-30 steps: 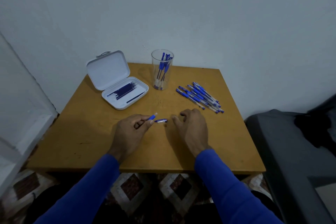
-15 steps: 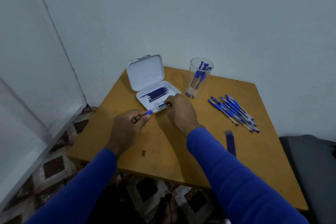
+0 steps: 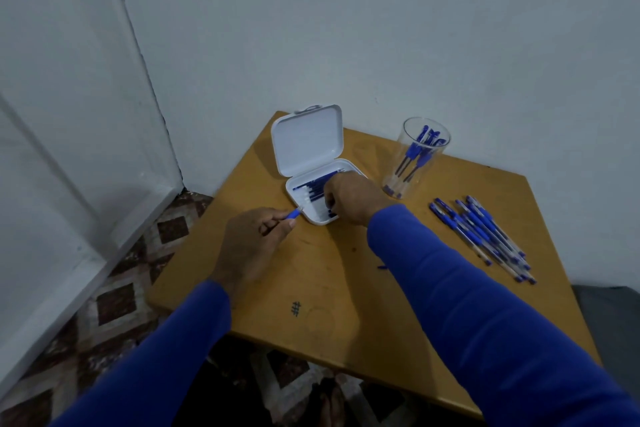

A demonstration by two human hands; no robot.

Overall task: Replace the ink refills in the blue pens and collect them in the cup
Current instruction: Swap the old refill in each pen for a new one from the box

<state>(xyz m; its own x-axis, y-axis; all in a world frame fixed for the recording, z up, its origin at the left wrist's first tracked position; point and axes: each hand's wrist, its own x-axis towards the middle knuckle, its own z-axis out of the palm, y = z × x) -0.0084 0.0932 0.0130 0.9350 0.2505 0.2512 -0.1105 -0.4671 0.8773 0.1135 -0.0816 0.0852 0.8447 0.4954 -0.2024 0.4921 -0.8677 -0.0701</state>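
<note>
Left hand [image 3: 251, 246]: pinches a blue pen barrel [image 3: 293, 214] beside the open white plastic case [image 3: 309, 146].
Right hand [image 3: 349, 196]: fingers curled down among dark blue refills [image 3: 311, 188]; grip unclear.
Clear plastic cup [image 3: 415, 163]: holds blue pens, right of case.

Dim, bluish cast; soft diffuse light from above, faint shadows under hands; wide-angle bending at edges; slight softness, no glare.

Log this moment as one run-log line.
left hand: holds pen barrel | right hand: reaching into refill case | cup: pens inside
</note>
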